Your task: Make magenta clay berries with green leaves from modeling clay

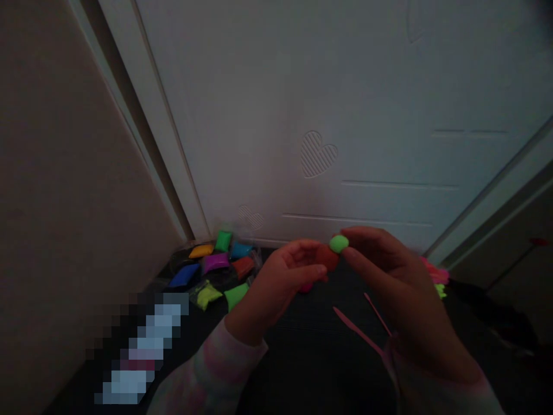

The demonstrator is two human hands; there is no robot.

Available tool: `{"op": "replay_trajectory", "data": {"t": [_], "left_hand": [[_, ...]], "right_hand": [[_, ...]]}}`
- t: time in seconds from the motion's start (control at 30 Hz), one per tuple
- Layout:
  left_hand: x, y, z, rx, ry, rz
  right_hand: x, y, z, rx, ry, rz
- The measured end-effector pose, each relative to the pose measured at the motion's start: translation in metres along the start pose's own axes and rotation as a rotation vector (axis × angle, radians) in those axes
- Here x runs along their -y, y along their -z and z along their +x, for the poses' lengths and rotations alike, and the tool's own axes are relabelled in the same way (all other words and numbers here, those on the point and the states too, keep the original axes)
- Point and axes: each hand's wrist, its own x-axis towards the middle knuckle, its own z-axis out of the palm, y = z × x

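My left hand (287, 271) is closed around an orange lump of modelling clay (329, 259), thumb in front and fingers behind it. A light green clay ball (339, 244) touches the upper right of the orange lump. My right hand (391, 268) pinches that green ball between thumb and fingertips. Below my left hand, a small pink piece (306, 287) partly shows on the dark surface. Two pink modelling tools, a knife-shaped one (356, 330) and a thinner stick (377, 313), lie under my right hand, their lower ends hidden by my wrist.
Several small bags of coloured clay, including a purple one (216, 262) and a blue one (185, 275), lie at the left. Bright pink clay (435, 271) shows past my right hand. A white door with heart patterns (317, 154) rises behind. A blurred-out strip (147, 351) is at lower left.
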Motion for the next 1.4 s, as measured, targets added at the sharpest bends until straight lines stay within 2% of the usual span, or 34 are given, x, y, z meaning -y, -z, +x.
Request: {"op": "replay_trajectory", "data": {"t": [0.17,0.43,0.67,0.87,1.1,1.3,1.4], "left_hand": [[-0.002,-0.001,-0.002,0.009,0.002,-0.013],[-0.003,0.001,-0.002,0.043,-0.004,-0.109],[-0.008,0.004,0.001,-0.054,-0.063,-0.216],[-0.008,0.002,0.000,-0.054,-0.063,-0.197],[0.001,0.002,0.002,-0.031,-0.043,-0.052],[0.011,0.010,0.005,-0.034,-0.037,0.144],[0.021,0.018,0.001,-0.039,-0.012,0.237]], "right_hand": [[0.001,0.001,0.000,0.048,-0.013,0.014],[-0.002,0.002,-0.001,0.034,-0.014,0.040],[-0.007,0.003,0.002,0.015,-0.009,0.042],[-0.005,0.003,0.002,0.007,-0.031,0.030],[-0.007,-0.002,0.003,-0.012,-0.029,0.092],[-0.012,-0.004,0.008,0.081,-0.120,0.024],[-0.014,-0.001,0.010,0.004,-0.098,-0.014]]}}
